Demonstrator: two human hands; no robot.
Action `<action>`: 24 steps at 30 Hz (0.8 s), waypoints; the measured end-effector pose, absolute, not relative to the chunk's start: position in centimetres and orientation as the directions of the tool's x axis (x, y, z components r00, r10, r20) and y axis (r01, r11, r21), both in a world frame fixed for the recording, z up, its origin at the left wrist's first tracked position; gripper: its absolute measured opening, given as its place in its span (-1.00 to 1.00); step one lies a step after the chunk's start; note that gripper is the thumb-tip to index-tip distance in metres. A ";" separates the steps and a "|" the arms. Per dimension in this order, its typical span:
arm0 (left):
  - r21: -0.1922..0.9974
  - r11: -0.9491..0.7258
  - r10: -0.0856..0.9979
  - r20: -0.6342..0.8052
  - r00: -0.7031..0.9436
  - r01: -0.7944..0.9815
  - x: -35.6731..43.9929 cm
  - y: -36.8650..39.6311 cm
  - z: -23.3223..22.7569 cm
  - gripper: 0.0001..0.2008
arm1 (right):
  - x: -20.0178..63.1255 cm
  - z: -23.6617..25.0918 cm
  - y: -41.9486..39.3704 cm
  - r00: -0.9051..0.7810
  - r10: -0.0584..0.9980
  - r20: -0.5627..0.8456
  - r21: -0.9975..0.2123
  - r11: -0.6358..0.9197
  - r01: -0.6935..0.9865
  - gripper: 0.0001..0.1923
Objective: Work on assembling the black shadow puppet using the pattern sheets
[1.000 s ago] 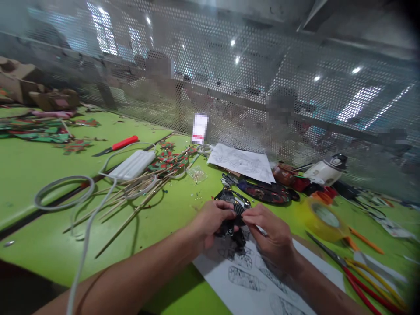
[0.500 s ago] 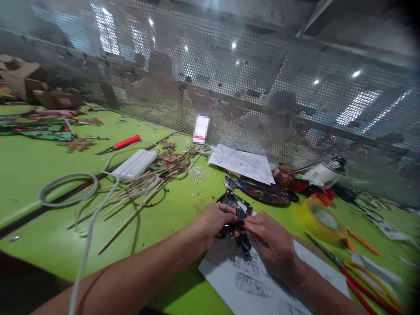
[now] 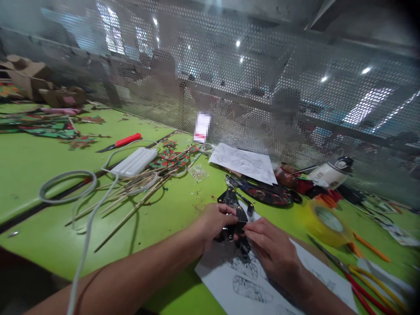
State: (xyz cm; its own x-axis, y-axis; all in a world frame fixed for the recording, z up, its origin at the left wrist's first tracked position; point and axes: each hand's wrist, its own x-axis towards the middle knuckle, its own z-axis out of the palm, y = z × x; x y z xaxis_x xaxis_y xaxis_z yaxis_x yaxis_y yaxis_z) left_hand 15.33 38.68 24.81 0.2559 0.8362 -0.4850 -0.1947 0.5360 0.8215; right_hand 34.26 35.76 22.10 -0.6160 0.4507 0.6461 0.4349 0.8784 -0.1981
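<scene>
A black jointed cut-out figure (image 3: 232,199) with pale stripes and small gold-coloured studs lies over a printed sheet (image 3: 226,280). My left hand (image 3: 211,225) is closed on its left side, thumb and fingers over the striped middle. From the right, my right hand (image 3: 274,247) meets the figure's edge with thumb and fingertips pinched together; whatever sits between those tips is hidden. Line drawings of similar parts show on the sheet below both hands. Just beyond the figure, a small clear bag (image 3: 198,173) of tiny beads or studs rests on the green table (image 3: 177,201).
Left: thin sticks (image 3: 131,212), a white power strip (image 3: 136,162) with cable, and a red-handled knife (image 3: 127,140). Right: a yellow tape roll (image 3: 311,223) and scissors (image 3: 344,267). A drawing sheet (image 3: 243,162), a phone (image 3: 202,127) and a perforated metal screen (image 3: 229,96) stand behind.
The view has shifted slightly. Both hands stay at the black figure, with the right fingertips a little lower along its edge and more of the striped part showing.
</scene>
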 end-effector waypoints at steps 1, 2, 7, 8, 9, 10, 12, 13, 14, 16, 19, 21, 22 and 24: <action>0.829 0.525 0.843 -0.473 0.258 -0.195 15.4 38.7 24.7 -0.90 | 34.2 22.3 35.7 -0.622 0.461 0.632 -0.222 0.878 0.425 -0.65; 0.839 0.508 0.852 -0.455 0.261 -0.196 15.4 38.7 24.6 -0.90 | 34.1 22.5 35.7 -0.632 0.472 0.615 -0.246 0.876 0.415 -0.66; 0.890 0.441 0.878 -0.400 0.263 -0.115 15.7 38.6 24.0 -0.89 | 33.7 23.7 35.5 -0.688 0.470 0.553 -0.239 0.881 0.409 -0.70; 0.898 0.430 0.882 -0.395 0.258 -0.095 15.8 38.6 23.9 -0.89 | 33.6 23.9 35.4 -0.698 0.466 0.543 -0.224 0.882 0.415 -0.71; 0.906 0.416 0.887 -0.386 0.254 -0.075 15.9 38.5 23.7 -0.90 | 33.6 24.0 35.3 -0.709 0.462 0.533 -0.211 0.884 0.418 -0.71; 0.914 0.402 0.892 -0.377 0.248 -0.055 15.9 38.5 23.5 -0.91 | 33.5 24.0 35.3 -0.718 0.462 0.521 -0.205 0.884 0.420 -0.72; 0.925 0.379 0.903 -0.363 0.232 -0.030 16.0 38.4 23.2 -0.93 | 33.4 23.9 35.3 -0.726 0.467 0.504 -0.197 0.881 0.430 -0.74; 0.926 0.376 0.905 -0.360 0.227 -0.028 16.0 38.3 23.1 -0.93 | 33.3 23.8 35.3 -0.729 0.470 0.497 -0.188 0.879 0.438 -0.75; 0.925 0.379 0.905 -0.362 0.221 -0.036 16.0 38.2 23.1 -0.93 | 33.2 23.7 35.3 -0.732 0.472 0.492 -0.176 0.877 0.448 -0.75; 0.911 0.406 0.896 -0.382 0.225 -0.072 16.0 38.1 23.3 -0.93 | 32.9 23.6 35.2 -0.725 0.488 0.486 -0.156 0.865 0.477 -0.75; 0.877 0.461 0.872 -0.419 0.254 -0.137 15.9 38.1 23.8 -0.92 | 32.5 24.0 35.1 -0.670 0.560 0.488 -0.198 0.818 0.539 -0.75; 0.867 0.469 0.868 -0.418 0.266 -0.167 15.7 38.2 24.0 -0.89 | 32.4 24.5 35.0 -0.604 0.636 0.481 -0.315 0.768 0.558 -0.78; 0.868 0.464 0.871 -0.411 0.268 -0.177 15.7 38.3 24.1 -0.88 | 32.4 24.7 35.0 -0.562 0.679 0.473 -0.398 0.733 0.551 -0.80; 0.874 0.445 0.881 -0.387 0.271 -0.198 15.4 38.4 24.3 -0.88 | 32.8 24.9 35.2 -0.433 0.773 0.463 -0.579 0.634 0.512 -0.86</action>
